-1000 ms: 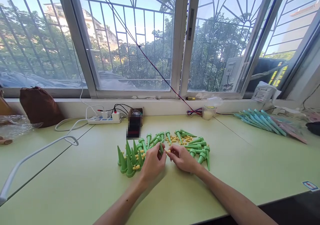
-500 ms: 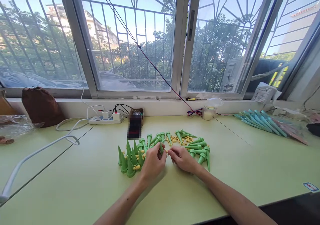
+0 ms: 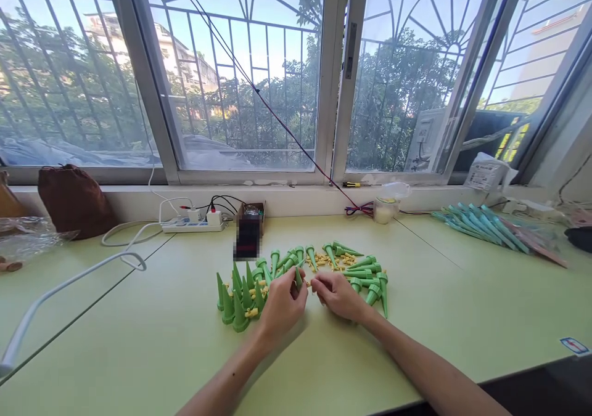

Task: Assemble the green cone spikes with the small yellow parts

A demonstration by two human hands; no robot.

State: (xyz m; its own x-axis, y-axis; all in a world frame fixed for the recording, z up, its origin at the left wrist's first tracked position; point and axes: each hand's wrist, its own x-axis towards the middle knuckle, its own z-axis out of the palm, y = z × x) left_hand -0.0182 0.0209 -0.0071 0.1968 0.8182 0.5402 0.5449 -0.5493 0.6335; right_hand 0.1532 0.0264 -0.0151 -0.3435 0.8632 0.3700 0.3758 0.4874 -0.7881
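Observation:
Fingers wrapped round a green plastic watering spike (image 3: 298,277), my left hand (image 3: 283,305) holds it point upward above the table. My right hand (image 3: 341,294) is closed in a pinch at a small yellow valve (image 3: 309,284), which sits against the lower side of that spike. How far the valve goes in is hidden by the fingers. Left of my left hand, several green spikes (image 3: 239,314) stand upright with yellow valves among them. Behind and right of my hands, more green spikes (image 3: 365,274) lie in an arc around a pile of loose yellow valves (image 3: 345,260).
The pale green table (image 3: 462,317) runs up to the windowsill. Along its back are a power strip (image 3: 194,225), a small box (image 3: 259,214), a jar (image 3: 383,209) and a brown bag (image 3: 76,203). Blue-green strips (image 3: 481,222) lie at right; a white curved tube (image 3: 46,299) crosses the left.
Both hands keep their hold on the spike and valve with hardly any movement. The view has shifted slightly.

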